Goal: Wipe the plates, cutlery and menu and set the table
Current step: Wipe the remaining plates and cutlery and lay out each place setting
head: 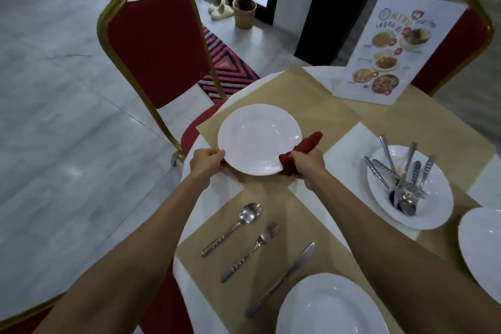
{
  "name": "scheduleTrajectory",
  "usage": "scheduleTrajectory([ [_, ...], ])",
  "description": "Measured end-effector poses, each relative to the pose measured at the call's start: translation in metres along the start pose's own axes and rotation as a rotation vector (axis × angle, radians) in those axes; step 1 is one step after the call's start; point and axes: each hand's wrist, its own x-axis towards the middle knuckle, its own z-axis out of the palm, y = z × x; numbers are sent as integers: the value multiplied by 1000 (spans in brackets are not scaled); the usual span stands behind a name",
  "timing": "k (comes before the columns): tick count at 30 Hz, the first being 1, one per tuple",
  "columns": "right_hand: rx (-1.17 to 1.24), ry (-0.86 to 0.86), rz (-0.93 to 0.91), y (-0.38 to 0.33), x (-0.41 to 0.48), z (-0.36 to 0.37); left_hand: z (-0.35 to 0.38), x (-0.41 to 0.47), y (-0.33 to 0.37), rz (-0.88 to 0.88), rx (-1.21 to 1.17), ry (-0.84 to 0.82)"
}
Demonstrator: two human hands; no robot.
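Observation:
A white plate point(259, 138) is over the far tan placemat point(306, 95). My left hand point(206, 162) grips its near left rim. My right hand point(307, 164) grips a red cloth point(301, 152) bunched against the plate's near right rim. On the near placemat lie a spoon point(235, 226), a fork point(252, 251) and a knife point(282, 278) side by side. A second white plate point(330, 306) sits at the bottom edge. The menu point(398, 49) stands upright at the table's far side.
A white bowl point(433, 214) on the right holds several pieces of cutlery point(404, 176). Another white plate point(482, 244) shows at the right edge. A red chair with a gold frame point(154, 49) stands left of the table, another behind the menu. A potted plant point(245, 11) is on the floor.

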Motion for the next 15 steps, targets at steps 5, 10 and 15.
scheduleTrajectory([
  [5,28,14,21,0,14,12,6,16,-3,3,20,60],
  [10,39,3,44,-1,17,15,9,14,-2,3,8,100],
  [15,26,-14,46,1,19,17,11,14,0,21,30,118],
])
